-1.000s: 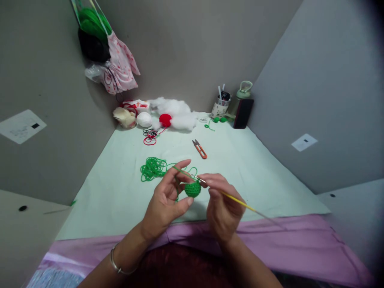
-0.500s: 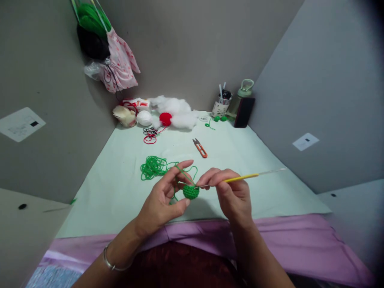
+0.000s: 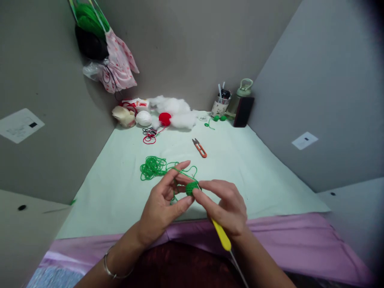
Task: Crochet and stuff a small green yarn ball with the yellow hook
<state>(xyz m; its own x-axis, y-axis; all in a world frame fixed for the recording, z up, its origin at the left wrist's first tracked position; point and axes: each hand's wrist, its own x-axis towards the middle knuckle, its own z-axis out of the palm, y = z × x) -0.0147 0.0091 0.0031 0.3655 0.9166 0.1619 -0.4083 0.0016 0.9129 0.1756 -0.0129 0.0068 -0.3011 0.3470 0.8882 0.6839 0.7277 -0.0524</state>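
A small round green crochet piece (image 3: 191,188) is pinched between the thumb and fingers of my left hand (image 3: 159,206). Green yarn (image 3: 179,172) runs over the raised left index finger. My right hand (image 3: 226,204) is closed around a yellow-handled crochet hook (image 3: 222,235), whose rear end points down toward me. The right thumb and index fingertip touch the right side of the green piece, and the hook's tip is hidden there. To the left, a loose heap of green yarn (image 3: 153,168) lies on the table and links to the strand at my hand.
Orange thread snips (image 3: 199,148) lie beyond my hands. At the back are white stuffing (image 3: 174,110), a red ball (image 3: 165,119), a white ball (image 3: 144,118), a pen cup (image 3: 220,107), a bottle (image 3: 238,100) and a phone (image 3: 244,112). Grey partitions enclose the table.
The hook's handle has swung from pointing right to pointing down toward me. My right fingers have moved onto the green piece, which has tilted slightly. The left hand stays nearly in place.
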